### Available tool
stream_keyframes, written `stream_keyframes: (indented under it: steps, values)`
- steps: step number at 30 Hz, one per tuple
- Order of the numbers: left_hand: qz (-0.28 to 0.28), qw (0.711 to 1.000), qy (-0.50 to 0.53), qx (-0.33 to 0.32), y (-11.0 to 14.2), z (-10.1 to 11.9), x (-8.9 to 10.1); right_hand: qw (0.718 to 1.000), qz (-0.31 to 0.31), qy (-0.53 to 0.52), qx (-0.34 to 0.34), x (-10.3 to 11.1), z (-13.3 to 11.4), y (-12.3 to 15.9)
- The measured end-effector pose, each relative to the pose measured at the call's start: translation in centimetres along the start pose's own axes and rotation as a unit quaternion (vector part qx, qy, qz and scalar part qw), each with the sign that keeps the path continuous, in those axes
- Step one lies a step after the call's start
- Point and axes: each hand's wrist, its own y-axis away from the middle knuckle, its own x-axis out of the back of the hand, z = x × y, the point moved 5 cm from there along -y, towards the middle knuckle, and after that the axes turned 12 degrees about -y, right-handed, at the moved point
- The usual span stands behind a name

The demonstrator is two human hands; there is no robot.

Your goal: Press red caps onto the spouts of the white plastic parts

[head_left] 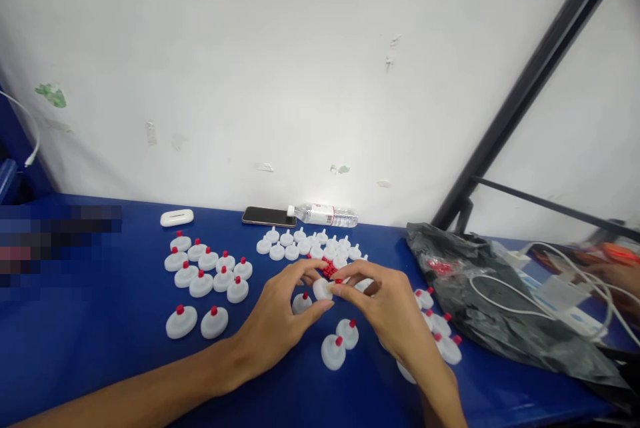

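My left hand (280,311) and my right hand (385,308) meet over the blue table (100,361). Both pinch one white round cap (323,290) between their fingertips. Just behind the fingers lies a small heap of red plugs (329,269). White caps fitted with red plugs (207,273) stand in a group to the left. Two more plugged caps (340,343) lie below my hands, and others (443,338) lie by my right wrist. Plain white caps without plugs (305,245) are spread behind the red heap.
A phone (269,216), a lying water bottle (325,215) and a white case (177,217) rest along the wall. A black plastic bag (500,315) with white cables (545,288) fills the right side. A black metal frame (525,88) slants up at right.
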Motion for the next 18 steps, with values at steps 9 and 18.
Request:
stream_keyframes:
  steps: [9,18]
  values:
    - [-0.035,0.997,-0.041,-0.061,0.8,0.4,-0.3,0.999,-0.011,-0.033,-0.003,-0.1,-0.4,0.2]
    - [-0.034,0.994,-0.04,-0.099,0.6,1.1,-0.2,1.0,0.004,-0.022,0.005,0.1,-0.3,0.1]
